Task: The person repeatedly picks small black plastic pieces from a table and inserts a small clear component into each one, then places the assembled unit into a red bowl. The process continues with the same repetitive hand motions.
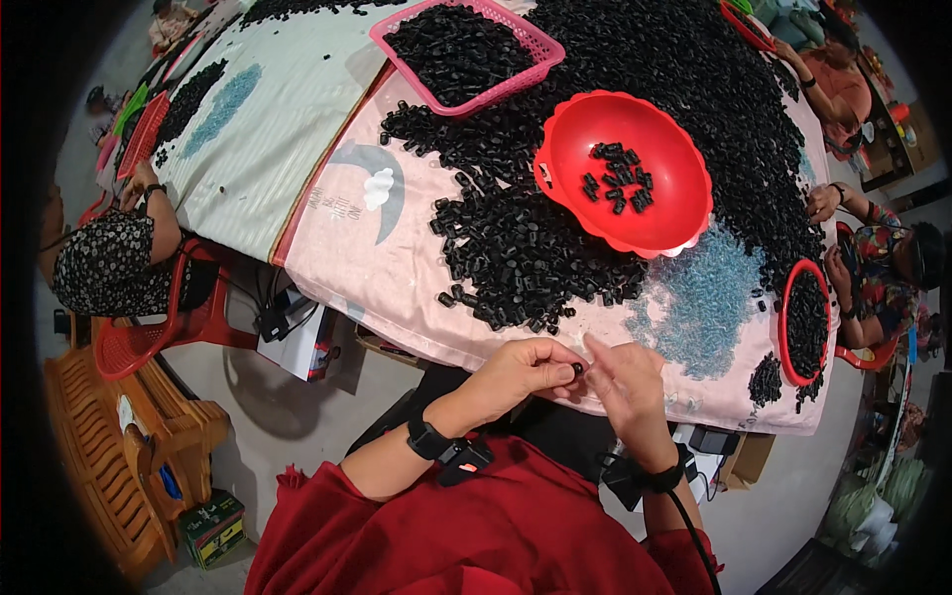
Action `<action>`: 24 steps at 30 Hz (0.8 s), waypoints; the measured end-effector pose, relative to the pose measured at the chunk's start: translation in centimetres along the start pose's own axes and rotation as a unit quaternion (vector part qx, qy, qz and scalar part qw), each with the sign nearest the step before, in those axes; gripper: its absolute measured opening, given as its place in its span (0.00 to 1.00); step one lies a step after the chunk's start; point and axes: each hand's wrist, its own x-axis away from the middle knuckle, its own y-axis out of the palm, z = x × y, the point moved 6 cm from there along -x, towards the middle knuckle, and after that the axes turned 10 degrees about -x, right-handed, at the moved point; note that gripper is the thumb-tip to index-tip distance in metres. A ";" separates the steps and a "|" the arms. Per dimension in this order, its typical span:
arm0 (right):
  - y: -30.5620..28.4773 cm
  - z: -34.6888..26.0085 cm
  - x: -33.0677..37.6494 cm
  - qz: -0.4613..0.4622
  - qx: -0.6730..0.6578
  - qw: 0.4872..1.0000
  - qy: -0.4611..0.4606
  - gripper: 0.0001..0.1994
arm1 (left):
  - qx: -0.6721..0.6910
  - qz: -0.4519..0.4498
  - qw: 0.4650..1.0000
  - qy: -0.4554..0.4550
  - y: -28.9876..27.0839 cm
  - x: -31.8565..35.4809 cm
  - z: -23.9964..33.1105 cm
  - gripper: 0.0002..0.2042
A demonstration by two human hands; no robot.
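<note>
At the near edge of the table, my left hand (526, 379) is closed, with thumb and forefinger pinching a small black cylindrical plastic piece (578, 368). Close beside it is my right hand (627, 387), its fingers stretched toward the piece and slightly apart; I can make out nothing in them. Beyond both hands lies a loose heap of similar black pieces (526, 253). A patch of tiny pale-blue pieces (704, 307) spreads to the right, too small to name. Past the heap, a red scalloped plastic bowl (679, 188) holds several black pieces.
A pink basket (550, 61) full of black pieces stands at the back. At the right is a red oval basket (785, 337), also filled. Co-workers sit at the left (109, 248) and right (883, 268). A wooden bench (109, 436) stands on the left floor.
</note>
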 end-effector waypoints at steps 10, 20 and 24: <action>3.2 1.6 -4.3 0.023 0.225 0.964 -0.142 0.11 | -0.059 -0.105 0.993 -0.011 1.3 1.7 1.2 0.11; 1.4 1.8 -2.5 0.059 0.193 0.973 -0.112 0.09 | -0.035 -0.084 0.996 -0.010 0.5 1.0 0.1 0.12; 0.2 2.5 -1.0 0.073 0.141 0.986 -0.050 0.10 | 0.025 -0.059 0.998 0.020 0.5 0.5 0.1 0.14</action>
